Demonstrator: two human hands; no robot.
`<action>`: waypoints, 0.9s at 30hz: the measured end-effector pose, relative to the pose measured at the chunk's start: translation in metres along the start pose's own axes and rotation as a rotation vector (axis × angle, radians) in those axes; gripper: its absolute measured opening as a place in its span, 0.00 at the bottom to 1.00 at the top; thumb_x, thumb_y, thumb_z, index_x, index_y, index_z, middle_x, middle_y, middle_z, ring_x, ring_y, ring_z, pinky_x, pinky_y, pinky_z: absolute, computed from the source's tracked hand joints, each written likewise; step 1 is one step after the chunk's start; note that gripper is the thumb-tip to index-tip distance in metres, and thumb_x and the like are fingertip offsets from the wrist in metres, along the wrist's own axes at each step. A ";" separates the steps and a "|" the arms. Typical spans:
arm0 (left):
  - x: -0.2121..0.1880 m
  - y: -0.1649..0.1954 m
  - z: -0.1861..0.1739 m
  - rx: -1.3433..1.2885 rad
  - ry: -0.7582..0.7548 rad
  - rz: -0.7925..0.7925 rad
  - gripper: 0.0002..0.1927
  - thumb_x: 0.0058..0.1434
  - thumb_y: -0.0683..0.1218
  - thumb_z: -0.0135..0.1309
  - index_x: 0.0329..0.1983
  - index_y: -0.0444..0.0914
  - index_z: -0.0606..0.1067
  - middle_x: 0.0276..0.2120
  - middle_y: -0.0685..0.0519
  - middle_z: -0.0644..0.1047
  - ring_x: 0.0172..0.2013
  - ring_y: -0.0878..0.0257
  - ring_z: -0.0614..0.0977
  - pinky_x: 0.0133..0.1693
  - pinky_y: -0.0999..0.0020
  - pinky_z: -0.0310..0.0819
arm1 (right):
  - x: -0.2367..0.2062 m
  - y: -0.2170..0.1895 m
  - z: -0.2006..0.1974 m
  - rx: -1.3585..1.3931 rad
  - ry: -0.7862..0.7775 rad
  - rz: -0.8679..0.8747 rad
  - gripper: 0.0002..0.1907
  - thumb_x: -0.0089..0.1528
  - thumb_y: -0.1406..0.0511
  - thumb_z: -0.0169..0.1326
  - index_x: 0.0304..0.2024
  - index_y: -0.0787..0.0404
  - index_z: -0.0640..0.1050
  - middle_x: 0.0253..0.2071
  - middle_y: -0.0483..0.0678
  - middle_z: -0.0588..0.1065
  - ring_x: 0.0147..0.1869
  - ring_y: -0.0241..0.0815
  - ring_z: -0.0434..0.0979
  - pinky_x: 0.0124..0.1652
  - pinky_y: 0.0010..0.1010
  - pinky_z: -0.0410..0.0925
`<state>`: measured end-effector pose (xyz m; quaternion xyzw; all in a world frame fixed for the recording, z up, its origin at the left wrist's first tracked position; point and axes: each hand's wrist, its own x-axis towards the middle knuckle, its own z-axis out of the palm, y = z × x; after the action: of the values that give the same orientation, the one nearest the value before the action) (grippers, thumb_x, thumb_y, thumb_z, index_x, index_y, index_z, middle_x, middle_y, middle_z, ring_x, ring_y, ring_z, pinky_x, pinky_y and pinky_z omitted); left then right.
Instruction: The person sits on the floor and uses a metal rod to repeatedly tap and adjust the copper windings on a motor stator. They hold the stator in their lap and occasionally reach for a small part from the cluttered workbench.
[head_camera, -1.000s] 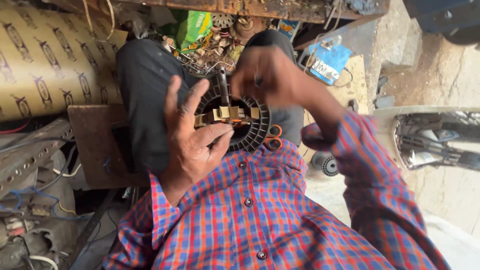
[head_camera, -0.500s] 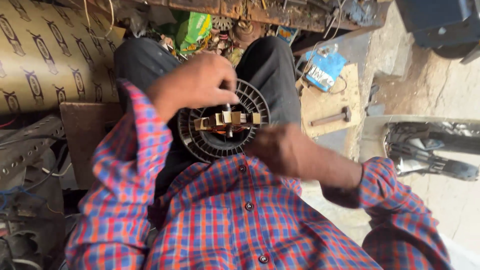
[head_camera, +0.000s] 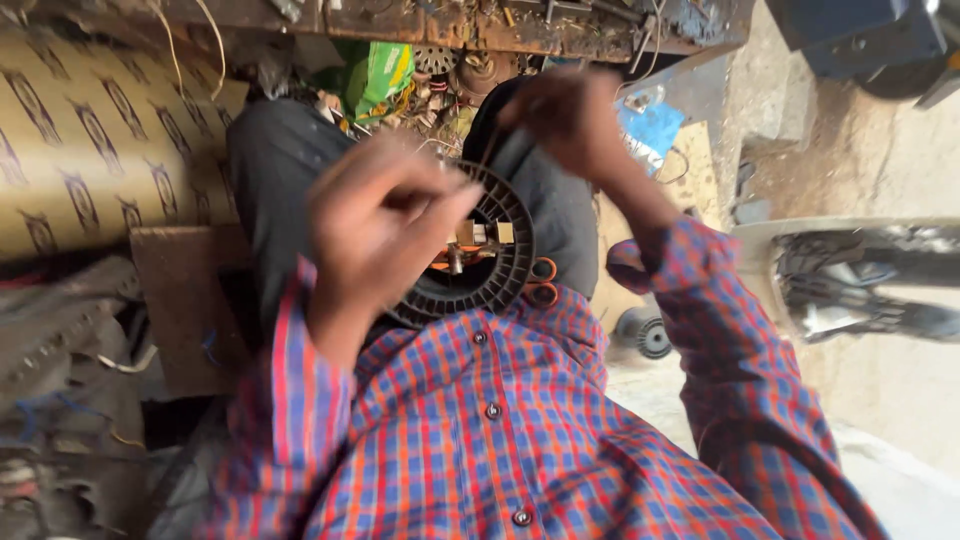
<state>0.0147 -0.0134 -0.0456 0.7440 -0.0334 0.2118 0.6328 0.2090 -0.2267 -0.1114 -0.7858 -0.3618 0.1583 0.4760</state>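
Note:
A black round ribbed disc (head_camera: 497, 268) with brass-coloured pieces at its middle rests on my lap, over dark trousers. My left hand (head_camera: 378, 225) is blurred and lies over the disc's left half, fingers curled on its rim. Above the disc's far edge, my right hand (head_camera: 568, 118) is raised with its fingers pinched together. A thin wire (head_camera: 488, 152) seems to run from it down to the disc. Orange scissor handles (head_camera: 541, 281) poke out from under the disc's right side.
A patterned yellow sheet (head_camera: 90, 140) and a brown board (head_camera: 185, 300) lie at the left. A cluttered, rusty bench edge (head_camera: 450, 30), a green packet (head_camera: 378, 72) and a blue packet (head_camera: 652, 128) are beyond my knees. A small wheel (head_camera: 648, 335) and a grey machine part (head_camera: 860, 285) sit at the right.
My left hand slid from the top of the disc to its left side. My right hand rose from the near side of the disc to above its far edge.

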 end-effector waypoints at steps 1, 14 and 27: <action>0.022 -0.008 0.000 0.176 -0.145 0.124 0.11 0.61 0.43 0.70 0.33 0.35 0.77 0.29 0.50 0.76 0.32 0.55 0.80 0.33 0.64 0.72 | -0.006 -0.002 -0.009 -0.268 0.090 -0.103 0.03 0.62 0.69 0.63 0.37 0.61 0.82 0.36 0.49 0.80 0.39 0.49 0.81 0.38 0.35 0.72; -0.032 0.027 -0.011 0.509 -0.319 0.379 0.08 0.54 0.41 0.64 0.35 0.36 0.79 0.33 0.47 0.79 0.35 0.51 0.82 0.35 0.59 0.75 | -0.017 -0.125 -0.002 -0.210 -0.438 -0.558 0.15 0.49 0.68 0.61 0.38 0.67 0.81 0.34 0.56 0.75 0.37 0.54 0.75 0.34 0.42 0.68; 0.089 0.000 -0.004 0.394 -0.679 -0.003 0.09 0.54 0.49 0.66 0.29 0.39 0.82 0.28 0.49 0.80 0.31 0.50 0.81 0.37 0.53 0.73 | -0.052 -0.125 -0.012 -0.162 -0.581 -0.335 0.07 0.52 0.69 0.62 0.30 0.63 0.76 0.31 0.53 0.75 0.33 0.52 0.77 0.36 0.41 0.71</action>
<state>0.0943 0.0093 -0.0133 0.8790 -0.1984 -0.0449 0.4312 0.1286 -0.2360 -0.0025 -0.6729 -0.6175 0.2659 0.3085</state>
